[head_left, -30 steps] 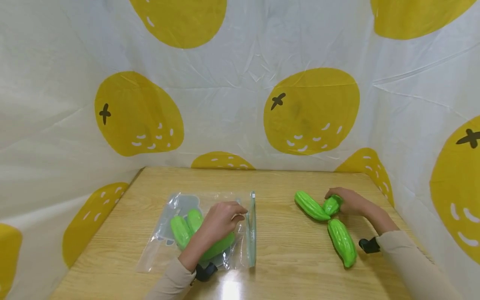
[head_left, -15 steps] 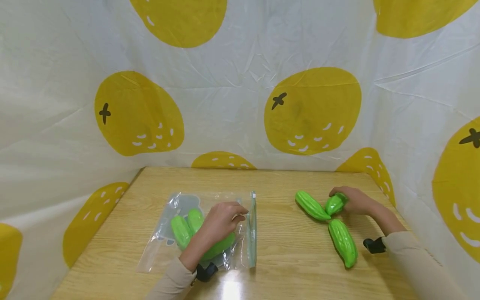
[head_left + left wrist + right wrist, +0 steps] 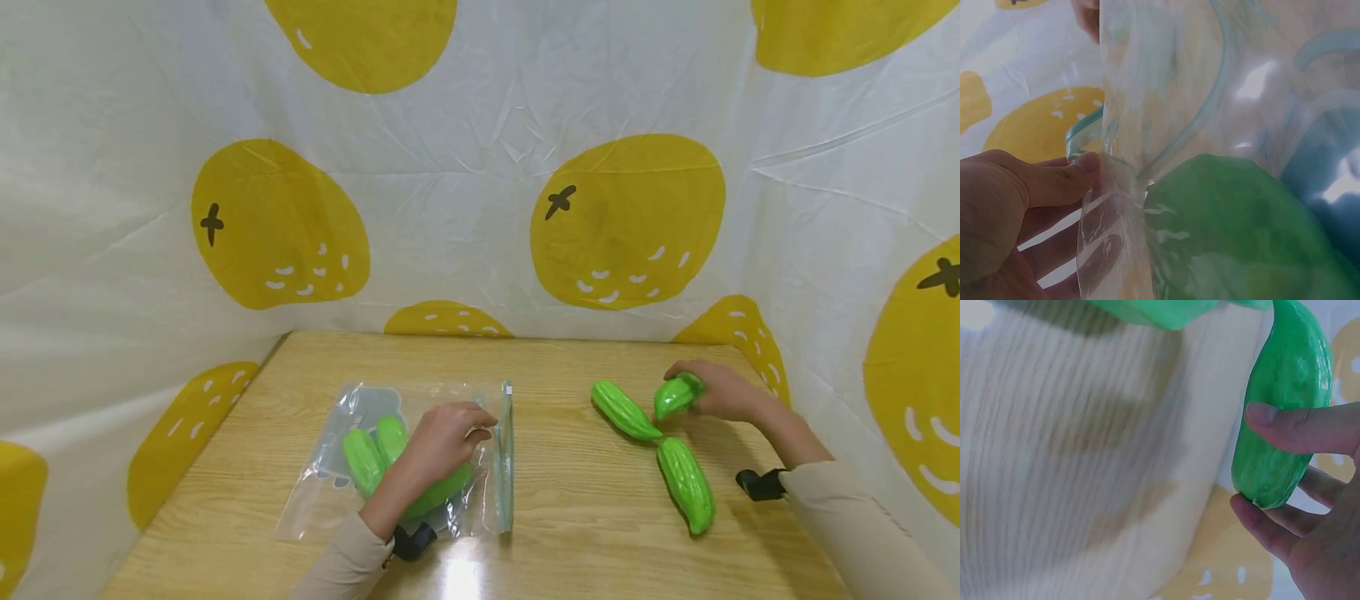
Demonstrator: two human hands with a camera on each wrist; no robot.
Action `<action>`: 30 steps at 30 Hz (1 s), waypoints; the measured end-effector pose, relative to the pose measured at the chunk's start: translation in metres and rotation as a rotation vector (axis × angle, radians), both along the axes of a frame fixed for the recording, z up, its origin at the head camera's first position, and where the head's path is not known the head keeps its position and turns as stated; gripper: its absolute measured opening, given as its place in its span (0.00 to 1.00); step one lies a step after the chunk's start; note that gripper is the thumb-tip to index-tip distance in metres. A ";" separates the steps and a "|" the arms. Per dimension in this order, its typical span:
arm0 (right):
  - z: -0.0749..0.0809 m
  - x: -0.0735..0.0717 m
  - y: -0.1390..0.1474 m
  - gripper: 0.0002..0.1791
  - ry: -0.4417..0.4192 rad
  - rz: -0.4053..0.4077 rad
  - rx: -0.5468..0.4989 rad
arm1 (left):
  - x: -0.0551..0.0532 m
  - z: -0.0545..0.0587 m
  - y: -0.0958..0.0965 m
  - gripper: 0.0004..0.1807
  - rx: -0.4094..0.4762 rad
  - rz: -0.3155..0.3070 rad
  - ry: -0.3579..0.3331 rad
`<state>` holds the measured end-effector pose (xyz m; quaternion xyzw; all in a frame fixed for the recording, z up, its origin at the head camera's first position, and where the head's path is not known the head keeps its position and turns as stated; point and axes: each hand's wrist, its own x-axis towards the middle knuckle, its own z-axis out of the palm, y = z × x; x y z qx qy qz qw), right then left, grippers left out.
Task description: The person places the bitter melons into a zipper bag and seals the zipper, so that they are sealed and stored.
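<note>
A clear zip bag [image 3: 483, 492] lies flat, its greenish zip strip [image 3: 503, 467] on the right side. Inside it are green ridged bitter melons [image 3: 363, 460], partly hidden by the left forearm. My left hand [image 3: 442, 442] reaches over the bag; in the left wrist view, thumb and fingers pinch the plastic near its mouth [image 3: 1107, 181]. My right hand [image 3: 723, 392] grips another bitter melon [image 3: 1285, 437] between thumb and fingers, raised a little above the table. Two more bitter melons lie beside it: one to the left [image 3: 624, 411], one nearer the front [image 3: 686, 485].
The wooden table [image 3: 570, 533] meets a white cloth backdrop [image 3: 450, 225] with yellow fruit print at the back and both sides. A black wrist strap piece [image 3: 761, 484] sticks out under the right sleeve, another [image 3: 414, 542] under the left.
My right hand has drawn the bitter melon up and to the right, away from the two on the table. The left hand stays on the bag.
</note>
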<state>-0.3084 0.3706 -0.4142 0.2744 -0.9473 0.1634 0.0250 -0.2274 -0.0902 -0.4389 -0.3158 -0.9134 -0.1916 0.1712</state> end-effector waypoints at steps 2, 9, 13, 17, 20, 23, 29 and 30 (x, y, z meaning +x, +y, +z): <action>0.005 0.002 -0.003 0.29 -0.002 -0.001 -0.002 | 0.000 0.001 0.000 0.08 0.003 0.000 0.000; 0.016 0.013 -0.017 0.28 0.012 0.036 0.001 | 0.001 0.001 0.000 0.08 -0.001 0.001 -0.004; 0.022 0.018 -0.028 0.28 0.021 0.054 0.014 | 0.001 0.002 0.000 0.08 0.002 0.004 -0.004; 0.029 0.023 -0.040 0.28 0.016 0.071 0.024 | 0.000 0.001 0.000 0.08 0.006 0.006 -0.004; 0.033 0.026 -0.049 0.29 0.015 0.084 0.032 | 0.000 0.001 0.000 0.08 0.005 0.009 0.002; 0.035 0.030 -0.057 0.29 0.012 0.092 0.039 | 0.001 0.001 0.000 0.08 0.000 0.005 0.005; 0.039 0.037 -0.075 0.29 -0.013 0.115 0.049 | 0.001 0.000 0.000 0.08 -0.003 -0.003 0.008; 0.039 0.038 -0.077 0.29 -0.020 0.122 0.052 | 0.001 0.001 0.001 0.08 0.000 -0.001 0.010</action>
